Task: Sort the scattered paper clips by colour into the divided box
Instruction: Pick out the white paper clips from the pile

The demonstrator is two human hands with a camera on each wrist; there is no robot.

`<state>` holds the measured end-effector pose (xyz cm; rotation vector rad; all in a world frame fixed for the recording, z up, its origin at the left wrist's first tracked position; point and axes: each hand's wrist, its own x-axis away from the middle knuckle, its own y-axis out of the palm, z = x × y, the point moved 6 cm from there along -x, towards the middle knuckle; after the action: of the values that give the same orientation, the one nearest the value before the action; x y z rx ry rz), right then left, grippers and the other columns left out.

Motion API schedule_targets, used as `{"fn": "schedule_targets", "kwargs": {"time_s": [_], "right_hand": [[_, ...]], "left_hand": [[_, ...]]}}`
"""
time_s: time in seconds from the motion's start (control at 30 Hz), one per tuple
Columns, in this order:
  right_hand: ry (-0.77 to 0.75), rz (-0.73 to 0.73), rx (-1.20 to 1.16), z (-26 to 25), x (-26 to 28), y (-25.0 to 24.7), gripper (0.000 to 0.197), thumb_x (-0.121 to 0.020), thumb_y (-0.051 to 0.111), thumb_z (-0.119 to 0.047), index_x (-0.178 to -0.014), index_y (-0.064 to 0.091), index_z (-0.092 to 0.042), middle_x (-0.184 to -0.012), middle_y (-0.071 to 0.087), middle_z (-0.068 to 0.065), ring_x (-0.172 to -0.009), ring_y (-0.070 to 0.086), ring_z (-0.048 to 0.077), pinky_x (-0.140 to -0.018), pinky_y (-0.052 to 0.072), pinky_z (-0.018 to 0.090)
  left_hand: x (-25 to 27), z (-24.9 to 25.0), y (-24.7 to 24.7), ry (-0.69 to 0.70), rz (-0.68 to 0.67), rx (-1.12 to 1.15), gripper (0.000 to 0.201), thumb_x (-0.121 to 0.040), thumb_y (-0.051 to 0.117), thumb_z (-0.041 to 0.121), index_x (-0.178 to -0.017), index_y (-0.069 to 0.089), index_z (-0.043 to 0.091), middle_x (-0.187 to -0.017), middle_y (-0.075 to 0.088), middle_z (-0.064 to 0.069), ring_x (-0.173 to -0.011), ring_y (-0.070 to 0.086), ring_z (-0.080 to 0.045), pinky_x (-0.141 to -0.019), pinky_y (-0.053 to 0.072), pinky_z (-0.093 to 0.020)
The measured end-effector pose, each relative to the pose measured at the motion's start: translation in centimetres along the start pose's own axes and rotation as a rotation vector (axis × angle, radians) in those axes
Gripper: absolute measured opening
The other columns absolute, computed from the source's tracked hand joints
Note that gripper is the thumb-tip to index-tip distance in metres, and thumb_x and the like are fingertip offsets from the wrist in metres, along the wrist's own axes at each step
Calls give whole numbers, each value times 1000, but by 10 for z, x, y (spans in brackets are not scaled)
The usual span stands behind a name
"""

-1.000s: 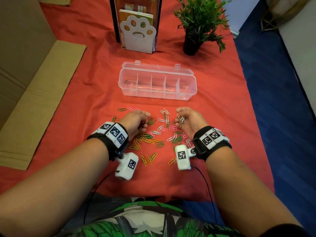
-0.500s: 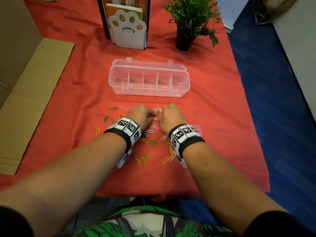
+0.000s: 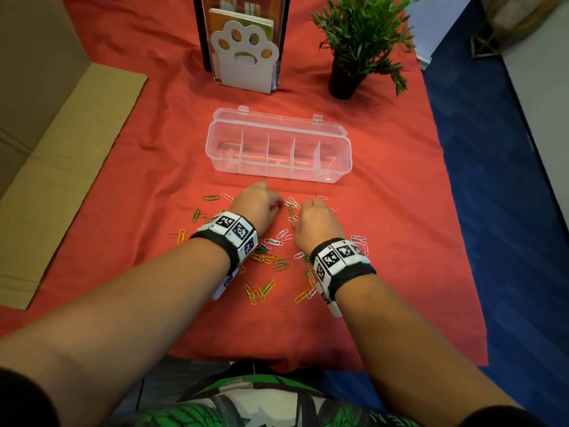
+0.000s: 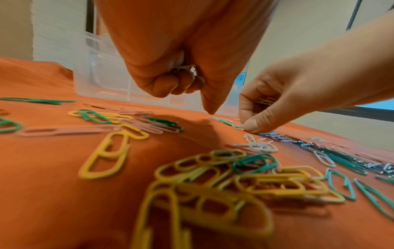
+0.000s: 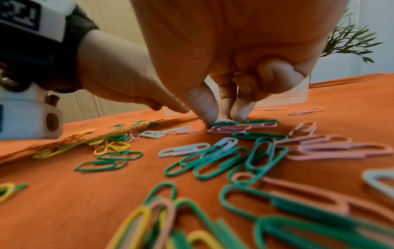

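Head view first, from my left side across: a flat sheet of cardboard [image 3: 70, 167] lies along the left edge of the worktop [image 3: 160, 155], which is covered in red cloth. My left hand [image 3: 257, 206] sits knuckles-up over the left part of the scattered paper clips [image 3: 271, 260]. From the left wrist view, its fingers are curled into the palm around a few pale clips [image 4: 187, 70], while the forefinger points down with its tip just at the cloth. Yellow clips [image 4: 213, 193] pile up closest to that camera, green ones lie further left, and pink and white ones lie toward the middle.

Between my two hands in the head view are a few white and pink clips. My right hand [image 3: 315, 224] is just to the right of them, close to the left hand but apart from it. In the right wrist view its thumb and first fingers [image 5: 204, 104] pinch down on a small pale clip [image 5: 224, 120] lying on the cloth, right beside a green one, with the other fingers folded in. Green clips and pink clips spread out beneath that wrist.

Beyond both hands stands the clear divided box [image 3: 278, 154], lid open behind it, its compartments showing only the cloth through them. Behind the box stand a paw-shaped holder [image 3: 246, 61] and, to the right, a small potted plant [image 3: 354, 41].
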<state>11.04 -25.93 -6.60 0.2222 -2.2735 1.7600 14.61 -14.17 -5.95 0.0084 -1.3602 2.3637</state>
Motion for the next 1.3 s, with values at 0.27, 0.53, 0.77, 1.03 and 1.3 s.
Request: {"fn": "schedule_targets", "kwargs": {"time_s": [0.27, 0.53, 0.77, 1.03, 1.3], "right_hand": [[56, -90, -70, 22, -6, -4, 26, -80, 52, -7, -105, 56, -2, -117, 54, 20, -108, 56, 35, -88, 46, 36], [13, -47, -35, 22, -5, -6, 22, -85, 52, -11, -106, 58, -5, -118, 55, 17, -107, 57, 35, -88, 48, 37], [-84, -3, 264, -4, -10, -3, 33, -86, 38, 1, -116, 53, 4, -117, 53, 20, -110, 54, 37, -86, 50, 42], [79, -205, -310, 13, -14, -5, 15, -89, 45, -10, -93, 60, -9, -95, 64, 10, -92, 60, 29, -71, 43, 26], [259, -299, -1643, 30, 23, 0, 26, -94, 36, -2, -86, 58, -13, -67, 47, -1, -52, 46, 8, -45, 34, 18]], "left_hand": [[-23, 16, 17, 94, -131, -133, 28, -87, 53, 19, -113, 65, 20, -102, 54, -16, -95, 58, -36, -84, 49, -38], [-22, -1, 10, 5, -56, -110, 17, -82, 63, 20, -93, 66, 7, -102, 54, -16, -95, 57, -34, -82, 47, -36], [-1, -33, -3, -241, 39, 371, 12, -81, 65, 25, -72, 61, 20, -73, 64, -5, -68, 56, -20, -66, 43, -27], [43, -24, -2, -504, -169, 1345, 14, -71, 35, 11, -59, 39, 17, -53, 42, -1, -43, 30, -13, -43, 20, -19], [68, -18, 9, -560, -281, 1537, 28, -77, 36, 14, -63, 59, 7, -58, 63, -7, -40, 51, -11, -36, 36, -13]]}}
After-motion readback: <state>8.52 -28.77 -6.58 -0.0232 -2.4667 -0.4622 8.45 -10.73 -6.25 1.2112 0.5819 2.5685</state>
